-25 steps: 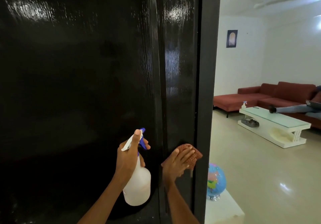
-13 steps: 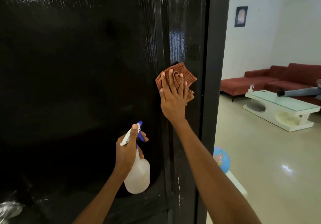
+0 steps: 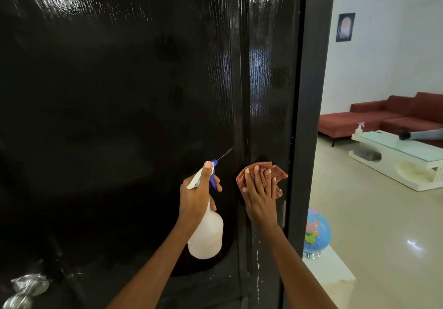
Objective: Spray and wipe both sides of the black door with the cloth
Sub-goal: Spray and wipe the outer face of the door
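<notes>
The glossy black door fills the left and centre of the head view. My left hand grips the neck of a white spray bottle with a blue trigger, its nozzle aimed at the door. To its right my right hand lies flat, fingers spread, and presses a red-brown checked cloth against the door's right-hand panel near the edge. Much of the cloth is hidden under the hand.
A silver door handle shows at the bottom left. Right of the black frame lies a living room with a red sofa, a white coffee table and a globe on a white stand.
My right hand has slid the cloth down the door's right panel from chest height to just beside the bottle. The left hand and bottle have stayed in much the same place.
</notes>
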`<state>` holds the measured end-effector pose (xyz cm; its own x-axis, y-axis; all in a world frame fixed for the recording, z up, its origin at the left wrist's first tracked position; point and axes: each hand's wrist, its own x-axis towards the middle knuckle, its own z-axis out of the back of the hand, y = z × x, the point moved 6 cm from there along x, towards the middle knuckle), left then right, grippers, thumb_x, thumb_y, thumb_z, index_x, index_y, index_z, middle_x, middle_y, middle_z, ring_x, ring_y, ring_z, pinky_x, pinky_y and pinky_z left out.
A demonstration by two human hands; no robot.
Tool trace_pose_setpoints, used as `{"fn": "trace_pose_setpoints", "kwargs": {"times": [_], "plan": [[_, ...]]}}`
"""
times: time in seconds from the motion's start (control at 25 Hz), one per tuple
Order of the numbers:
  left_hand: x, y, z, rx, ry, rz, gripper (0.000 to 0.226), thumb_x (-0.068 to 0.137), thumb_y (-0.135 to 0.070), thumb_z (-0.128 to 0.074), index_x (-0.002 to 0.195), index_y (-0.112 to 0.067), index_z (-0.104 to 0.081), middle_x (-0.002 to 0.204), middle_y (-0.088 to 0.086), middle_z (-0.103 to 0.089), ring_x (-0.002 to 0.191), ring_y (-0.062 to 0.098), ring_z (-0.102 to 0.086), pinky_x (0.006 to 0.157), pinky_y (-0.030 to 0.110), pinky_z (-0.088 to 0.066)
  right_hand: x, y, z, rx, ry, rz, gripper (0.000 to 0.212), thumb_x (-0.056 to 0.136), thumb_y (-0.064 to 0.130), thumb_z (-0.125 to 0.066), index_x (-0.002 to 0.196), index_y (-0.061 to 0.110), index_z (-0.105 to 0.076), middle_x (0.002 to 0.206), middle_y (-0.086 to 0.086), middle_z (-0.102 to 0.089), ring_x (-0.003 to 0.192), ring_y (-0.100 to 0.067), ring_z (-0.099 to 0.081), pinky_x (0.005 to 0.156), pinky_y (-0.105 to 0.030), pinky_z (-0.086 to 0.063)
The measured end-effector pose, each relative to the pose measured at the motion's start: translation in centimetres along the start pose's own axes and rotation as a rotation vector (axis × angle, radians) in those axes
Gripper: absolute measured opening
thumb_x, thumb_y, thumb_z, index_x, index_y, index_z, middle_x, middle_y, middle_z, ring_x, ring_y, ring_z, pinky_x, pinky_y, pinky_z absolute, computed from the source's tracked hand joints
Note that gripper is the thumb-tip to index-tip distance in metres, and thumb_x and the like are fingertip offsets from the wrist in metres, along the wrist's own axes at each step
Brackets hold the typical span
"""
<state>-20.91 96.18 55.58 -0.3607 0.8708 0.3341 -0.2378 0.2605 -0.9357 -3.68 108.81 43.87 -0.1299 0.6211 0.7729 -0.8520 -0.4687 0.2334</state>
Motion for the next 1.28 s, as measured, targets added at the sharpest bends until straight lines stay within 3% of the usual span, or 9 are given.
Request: {"fn": "trace_pose_setpoints", "kwargs": {"times": [0.08, 0.2, 0.4, 0.56, 0.72, 0.88, 1.12, 1.2, 1.28], "plan": [[0.4, -0.4, 0.0, -0.013, -0.013, 0.015, 0.067, 0.084, -0.068, -0.042, 0.080, -0.004, -0.064, 0.068, 0.012, -0.067, 0.042, 0.020, -0.056, 0.041, 0.025, -0.048, 2.3, 0.6, 1.2, 0.089, -0.064, -0.101, 0.060, 0.110, 0.043, -0.021, 0.163, 0.029, 0.004, 0.172, 0.003, 0.010, 0.158, -0.031, 0.010, 0.125, -0.047, 0.014], [0.8, -0.5, 0.3, -0.035, -0.064, 0.037, 0.066, 0.083, -0.068, -0.041, 0.085, -0.007, -0.066, 0.073, 0.008, -0.071, 0.042, 0.019, -0.058, 0.043, 0.027, -0.050, 2.4, 1.5, 1.4, 0.166, -0.117, -0.142, 0.063, 0.110, 0.042, -0.023, 0.163, 0.030, 0.010, 0.171, 0.004, 0.013, 0.158, -0.030, 0.010, 0.125, -0.051, 0.011], [0.6, -0.5, 0.8, -0.047, -0.110, -0.006, 0.061, 0.087, -0.065, -0.039, 0.085, -0.012, -0.069, 0.079, 0.000, -0.074, 0.042, 0.019, -0.058, 0.044, 0.027, -0.051, 5.1, 3.2, 2.3, 0.124, -0.139, -0.065, 0.058, 0.111, 0.043, -0.019, 0.164, 0.024, -0.006, 0.172, 0.001, 0.007, 0.157, -0.036, 0.006, 0.123, -0.063, -0.001], [0.9, -0.6, 0.9, -0.059, -0.086, -0.031, 0.058, 0.091, -0.062, -0.040, 0.084, -0.012, -0.069, 0.080, 0.000, -0.074, 0.042, 0.022, -0.057, 0.044, 0.028, -0.050, 14.7, 5.8, 9.3, 0.064, -0.306, 0.014, 0.055, 0.111, 0.042, -0.028, 0.163, 0.024, -0.022, 0.171, -0.001, -0.010, 0.157, -0.038, -0.004, 0.125, -0.060, -0.003], [1.0, -0.4, 0.3, -0.061, -0.076, -0.038, 0.056, 0.090, -0.062, -0.040, 0.084, -0.014, -0.069, 0.081, -0.001, -0.074, 0.044, 0.024, -0.058, 0.044, 0.029, -0.051, 19.7, 6.7, 12.7, 0.034, -0.365, 0.025, 0.055, 0.111, 0.045, -0.025, 0.163, 0.026, -0.023, 0.171, 0.000, -0.012, 0.157, -0.035, -0.005, 0.125, -0.059, -0.006], [-0.1, 1.1, -0.4, -0.048, -0.056, -0.018, 0.054, 0.090, -0.060, -0.041, 0.084, -0.014, -0.069, 0.081, -0.001, -0.074, 0.044, 0.027, -0.059, 0.045, 0.030, -0.050, 13.3, 5.1, 8.3, 0.083, -0.314, 0.036, 0.055, 0.111, 0.044, -0.026, 0.163, 0.026, -0.018, 0.171, 0.001, -0.007, 0.157, -0.036, -0.003, 0.126, -0.058, -0.002], [-2.2, 4.9, -0.4, 0.001, -0.039, 0.033, 0.054, 0.089, -0.058, -0.041, 0.083, -0.011, -0.068, 0.079, -0.001, -0.074, 0.043, 0.021, -0.059, 0.045, 0.027, -0.051, -4.5, -0.4, -3.5, 0.133, 0.010, -0.087, 0.061, 0.108, 0.043, -0.025, 0.164, 0.032, -0.002, 0.172, 0.002, 0.005, 0.157, -0.036, -0.004, 0.124, -0.058, -0.003], [-3.0, 6.8, -0.4, 0.017, -0.033, 0.080, 0.053, 0.088, -0.058, -0.042, 0.083, -0.012, -0.068, 0.079, -0.001, -0.074, 0.044, 0.021, -0.059, 0.045, 0.027, -0.051, -10.0, -1.6, -6.7, 0.130, 0.129, -0.112, 0.057, 0.110, 0.043, -0.014, 0.164, 0.029, -0.002, 0.172, -0.001, 0.006, 0.157, -0.037, -0.007, 0.121, -0.061, -0.006], [-3.7, 8.7, -0.3, 0.039, -0.031, 0.133, 0.053, 0.087, -0.058, -0.042, 0.082, -0.012, -0.068, 0.079, -0.002, -0.074, 0.044, 0.019, -0.059, 0.044, 0.026, -0.051, -14.3, -2.0, -9.2, 0.151, 0.220, -0.205, 0.057, 0.110, 0.046, -0.006, 0.163, 0.031, 0.004, 0.171, 0.000, 0.013, 0.158, -0.033, 0.005, 0.121, -0.061, -0.004]]}}
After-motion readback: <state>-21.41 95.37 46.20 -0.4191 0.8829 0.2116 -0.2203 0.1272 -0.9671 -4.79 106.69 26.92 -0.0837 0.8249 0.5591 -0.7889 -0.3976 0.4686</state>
